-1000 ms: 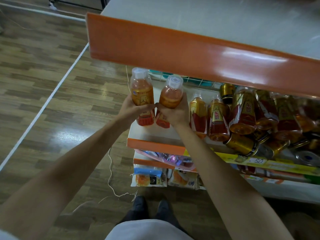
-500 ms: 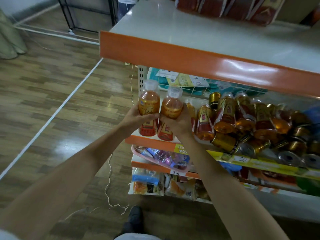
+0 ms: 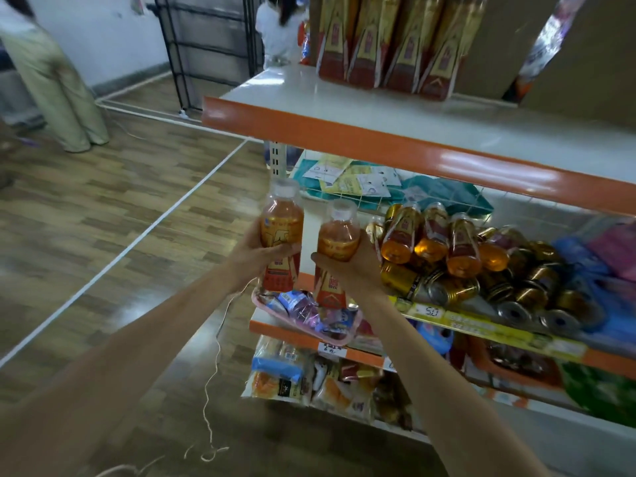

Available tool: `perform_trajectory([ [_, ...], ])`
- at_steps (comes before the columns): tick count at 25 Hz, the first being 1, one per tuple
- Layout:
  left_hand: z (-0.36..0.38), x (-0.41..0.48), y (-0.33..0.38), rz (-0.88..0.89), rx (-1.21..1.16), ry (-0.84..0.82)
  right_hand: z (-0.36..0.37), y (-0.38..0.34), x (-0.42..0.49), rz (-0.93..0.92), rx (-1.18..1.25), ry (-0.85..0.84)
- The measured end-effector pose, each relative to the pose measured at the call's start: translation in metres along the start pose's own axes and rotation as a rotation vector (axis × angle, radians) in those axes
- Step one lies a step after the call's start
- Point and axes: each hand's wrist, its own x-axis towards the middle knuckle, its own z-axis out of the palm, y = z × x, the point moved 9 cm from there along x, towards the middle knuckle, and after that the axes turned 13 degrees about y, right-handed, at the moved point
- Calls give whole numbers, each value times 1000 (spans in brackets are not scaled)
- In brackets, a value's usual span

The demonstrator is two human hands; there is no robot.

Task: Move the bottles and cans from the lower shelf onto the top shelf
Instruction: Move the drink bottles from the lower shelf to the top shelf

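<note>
The left hand (image 3: 256, 254) has its grip wrapped tight round an upright orange bottle (image 3: 281, 235) at mid-frame; the right hand (image 3: 351, 266) clasps a second bottle (image 3: 335, 249) just beside it, the two apart. Both are held in front of the lower shelf (image 3: 481, 325), right of centre, heaped with lying bottles and cans (image 3: 457, 249). The top shelf (image 3: 395, 146) crosses the upper right above wood flooring (image 3: 103, 218).

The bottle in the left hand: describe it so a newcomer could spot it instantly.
Find the orange-edged top shelf; just below its left end two hands hold bottles. The left hand holds the bottle, upright with a clear cap and amber drink, standing higher and further left than the right hand's bottle.
</note>
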Motion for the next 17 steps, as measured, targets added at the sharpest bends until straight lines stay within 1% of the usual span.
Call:
perform_trajectory([
  [3,4,-11,21,4,-19,-9,-6,-24,-10,-20,82,-28],
  [7,11,-25,62,140,13,-100,-13,-62,-19,-93,151,-54],
  [12,16,-37,119,285,66,-150,-30,-115,-24,-163,202,-19],
  [14,18,-40,141,310,72,-158,-37,-138,-26,-196,211,-17],
  [17,21,-39,177,337,49,-170,-49,-169,-22,-195,218,25],
])
